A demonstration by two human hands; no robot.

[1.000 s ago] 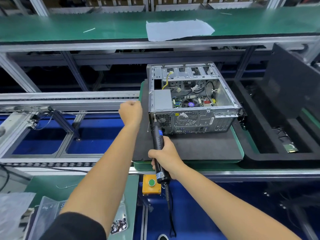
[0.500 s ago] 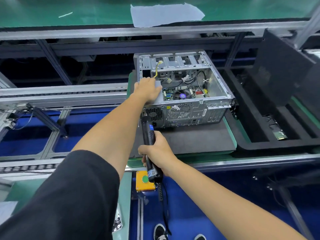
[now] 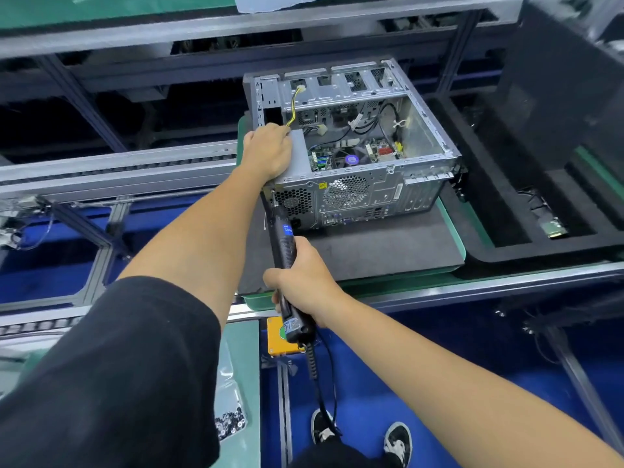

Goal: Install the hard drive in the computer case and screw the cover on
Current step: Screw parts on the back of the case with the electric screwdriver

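Landmark: computer case [image 3: 351, 143], lying on its side, cover off, open interior facing up, rear panel with fan grilles toward the person.

Far left of the case: grey conveyor rails [image 3: 111, 167] run level with it; blue floor shows through the frame below them.

Near left, below the case: bag of small screws [image 3: 231, 422] on a pale green bench surface, well apart from the case.

Left hand [image 3: 268, 152]: resting on the case's near-left top corner, over the grey power supply box [image 3: 299, 157]. Fingers bend down over the top edge; cannot tell whether they grip it or only press on it. Black sleeve on that arm.

Just beside the knuckles, a yellow-and-black wire [image 3: 294, 106] rises to the drive cage at the case's far side.

Electric screwdriver [image 3: 287, 258]: black body, blue label, angled up, tip at the left edge of the case's rear panel beside the hexagon vent. Tip contact is hidden by the forearm. Coiled cord hangs from its lower end.

Right hand [image 3: 304, 280]: fist wrapped around the screwdriver body, in front of the case.

Below that hand: orange box with a green button [image 3: 282, 341].

Under the case: dark grey mat [image 3: 388, 246] on a green pallet [image 3: 452, 211].

Inside the case: motherboard with a purple-capped part and loose cables. No hard drive can be made out inside it.

Right of the case: black foam tray [image 3: 506, 244]; one far compartment holds a small green board [image 3: 553, 228], possibly the drive, too small to tell.
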